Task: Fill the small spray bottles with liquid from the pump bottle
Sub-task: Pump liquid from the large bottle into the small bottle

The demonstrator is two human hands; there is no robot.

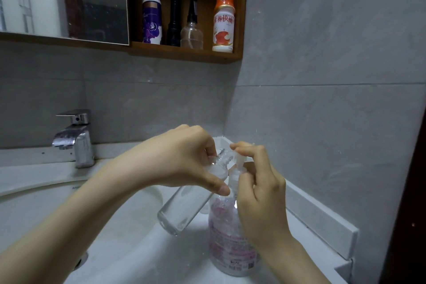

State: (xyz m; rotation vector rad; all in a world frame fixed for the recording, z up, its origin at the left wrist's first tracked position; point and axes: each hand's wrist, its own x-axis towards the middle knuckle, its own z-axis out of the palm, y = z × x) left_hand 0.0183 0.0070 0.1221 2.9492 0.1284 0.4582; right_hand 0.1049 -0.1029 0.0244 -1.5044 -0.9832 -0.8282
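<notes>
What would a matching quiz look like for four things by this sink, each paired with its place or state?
Things:
1. small clear bottle
2. pump bottle
3. orange-capped bottle
4. tap

Places or states:
A. standing on the wooden shelf
B. behind the basin, at the left
C. tilted, gripped by the left hand
D. upright, its pump under the right hand

Pairs: 1-C, 2-D, 3-A, 4-B

Uncapped clear spray bottle [184,205] tilted against upright pump bottle [230,244].
</notes>
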